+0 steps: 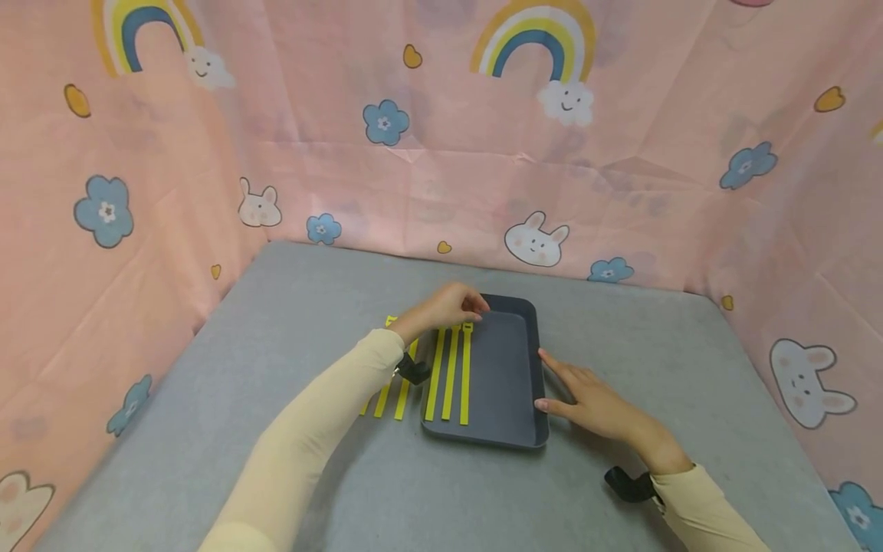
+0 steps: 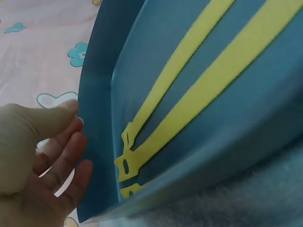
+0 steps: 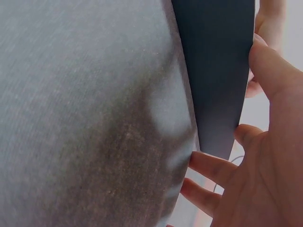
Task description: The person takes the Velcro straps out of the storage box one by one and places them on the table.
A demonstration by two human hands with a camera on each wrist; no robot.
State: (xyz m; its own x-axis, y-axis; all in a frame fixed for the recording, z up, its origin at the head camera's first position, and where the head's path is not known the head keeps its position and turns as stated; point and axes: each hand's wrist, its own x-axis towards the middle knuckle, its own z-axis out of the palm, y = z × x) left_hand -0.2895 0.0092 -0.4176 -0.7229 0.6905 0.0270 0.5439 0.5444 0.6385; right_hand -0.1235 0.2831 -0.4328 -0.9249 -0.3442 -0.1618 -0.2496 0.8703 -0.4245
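A dark grey rectangular tray (image 1: 503,376) lies on the table, with three yellow straps with slotted heads (image 1: 451,383) side by side in its left part. My left hand (image 1: 447,307) is over the tray's far end. Its fingers are loosely bent near the far rim (image 2: 97,109) and hold nothing, as the left wrist view shows. My right hand (image 1: 593,400) has its thumb and fingers spread against the right side of the tray, fingertips at the wall (image 3: 215,85). More yellow straps (image 1: 402,399) lie left of the tray, partly hidden by my left forearm.
A grey cloth-like surface (image 1: 621,330) covers the table. Pink printed curtains (image 1: 441,184) close it off at the back and both sides. Black wrist mounts (image 1: 631,484) sit on both my arms.
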